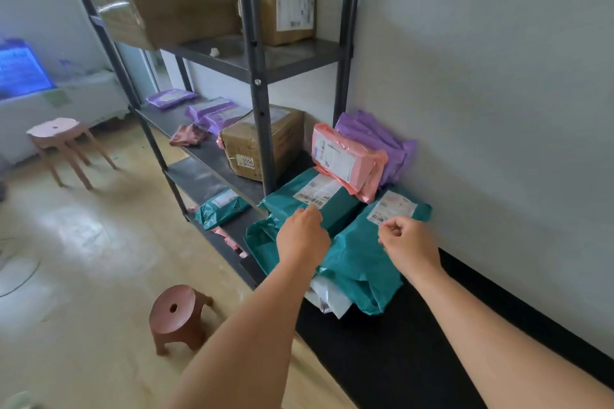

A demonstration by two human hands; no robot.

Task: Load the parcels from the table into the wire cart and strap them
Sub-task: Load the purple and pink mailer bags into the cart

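Note:
Several bagged parcels lie piled on a black table [392, 342] against the wall. Two teal parcels sit in front: a boxy one [335, 206] on the left and a soft one [362, 262] on the right, both with white labels. Behind them a pink parcel [349, 159] leans on purple bags [382, 136]. A white bag [327, 299] pokes out beneath the teal ones. My left hand [302, 237] hovers over the left teal parcel with fingers curled, holding nothing I can see. Over the right teal parcel, my right hand [407, 242] is loosely curled and empty. No wire cart is in view.
A dark metal shelf rack [255, 83] stands left of the table with cardboard boxes [265, 139] and purple and teal bags on it. A small brown stool [176, 315] stands on the floor near the table's edge. A pink stool [63, 139] is further back.

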